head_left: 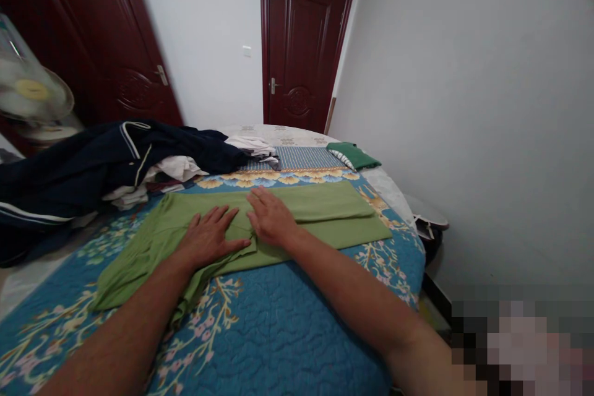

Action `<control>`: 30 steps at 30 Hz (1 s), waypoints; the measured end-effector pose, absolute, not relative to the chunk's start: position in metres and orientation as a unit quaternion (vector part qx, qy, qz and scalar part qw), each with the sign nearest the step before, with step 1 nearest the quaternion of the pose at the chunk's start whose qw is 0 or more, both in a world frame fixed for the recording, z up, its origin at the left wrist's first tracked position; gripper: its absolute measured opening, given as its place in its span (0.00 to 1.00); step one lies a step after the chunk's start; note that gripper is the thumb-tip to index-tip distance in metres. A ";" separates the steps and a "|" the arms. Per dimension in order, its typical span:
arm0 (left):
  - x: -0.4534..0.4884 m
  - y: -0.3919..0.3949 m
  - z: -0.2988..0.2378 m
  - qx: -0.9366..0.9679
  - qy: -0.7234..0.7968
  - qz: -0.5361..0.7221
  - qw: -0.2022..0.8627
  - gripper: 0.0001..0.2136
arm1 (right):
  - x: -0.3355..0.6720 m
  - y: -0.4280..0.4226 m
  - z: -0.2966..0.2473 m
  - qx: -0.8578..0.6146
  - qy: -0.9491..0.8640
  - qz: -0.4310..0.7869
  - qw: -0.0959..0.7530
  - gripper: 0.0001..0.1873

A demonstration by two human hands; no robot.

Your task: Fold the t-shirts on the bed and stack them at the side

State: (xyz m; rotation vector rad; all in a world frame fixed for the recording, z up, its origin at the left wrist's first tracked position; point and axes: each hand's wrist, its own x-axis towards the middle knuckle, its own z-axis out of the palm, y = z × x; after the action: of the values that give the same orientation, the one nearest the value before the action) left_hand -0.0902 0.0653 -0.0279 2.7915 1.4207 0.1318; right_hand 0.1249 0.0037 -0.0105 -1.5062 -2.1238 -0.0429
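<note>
Left hand [211, 238]: laid palm down, fingers spread wide, nothing gripped; cloth is pressed beneath it. Right hand [273, 219]: set just beside it, fingers lightly bent and held closer together; whether any fabric is pinched under them cannot be told. Both are rested on a green garment [320, 201], which is stretched lengthwise across the middle of a blue floral quilt [278, 328]. Its right part is laid flat in long, overlapping layers; its left part is rumpled and fanned toward the near side.

Farther out, dark navy clothing [83, 167] is heaped at the left, with pale cloth [179, 167] bunched against it. Beyond the garment, a striped blue panel [301, 158] is seen, and a darker green folded cloth [356, 156] is placed at the far right edge. At far left, a fan [32, 90] is partly cut off by the frame.
</note>
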 end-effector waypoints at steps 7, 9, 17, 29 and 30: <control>-0.094 0.075 -0.041 0.890 0.452 0.053 -0.009 0.47 | 0.109 0.042 -0.028 -0.615 -0.767 0.099 0.155 0.36; -0.094 0.074 -0.041 0.891 0.451 0.054 -0.009 0.48 | 0.122 0.042 -0.030 -0.626 -0.759 0.102 0.147 0.39; -0.093 0.073 -0.037 0.887 0.459 0.050 0.004 0.50 | 0.237 0.020 -0.027 -0.725 -0.680 0.054 0.095 0.37; -0.095 0.052 -0.019 0.883 0.462 0.038 0.080 0.53 | 0.408 -0.003 -0.059 -0.855 -0.516 -0.027 0.052 0.38; -0.096 0.052 -0.017 0.884 0.459 0.035 0.087 0.53 | 0.408 -0.003 -0.061 -0.854 -0.517 -0.031 0.054 0.39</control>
State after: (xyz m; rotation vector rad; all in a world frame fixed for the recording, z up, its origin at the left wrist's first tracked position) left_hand -0.0956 0.0520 -0.0168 2.6319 1.3662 0.1056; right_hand 0.4078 -0.0031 -0.0606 -2.5924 -1.5712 -0.0937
